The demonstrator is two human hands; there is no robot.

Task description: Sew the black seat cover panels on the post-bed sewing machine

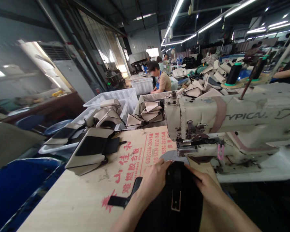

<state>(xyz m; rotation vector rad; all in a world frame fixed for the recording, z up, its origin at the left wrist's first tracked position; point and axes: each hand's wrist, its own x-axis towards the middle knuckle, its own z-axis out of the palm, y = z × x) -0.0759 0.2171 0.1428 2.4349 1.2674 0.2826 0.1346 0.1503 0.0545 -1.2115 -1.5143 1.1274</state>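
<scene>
- Nearest, a black piece lies at the front of the work board, just short of the sewing machine's needle end; a metal buckle sits on the strap down its middle
- The left hand reaches up from below, its fingers bent and clamped on the upper left edge of the black piece
- The right hand comes in from the other side, angled inward, gripping the upper right edge; some fingertips are hidden
- A black strap pokes out to the left from beneath the left forearm
- The plywood board bears red print: "GB20286-2006", "GB 8624-2012", a partly covered "8580-2017", large Chinese characters including 难燃胶合板, and smaller "plywood"
- Left of the board sits a blue container
- A cream-and-black piece rests on the board's far left part, well apart from the hands
- The sewing machine, hand-lettered "TYPICAL", stands just beyond the hands, blocking the view to the right; a pink loop hangs on it
- Behind, white bins hold more cream-and-black pieces, and black thread cones rise over the machine
- Farther off, a person in a tan top bends forward, beneath long strip lights
</scene>
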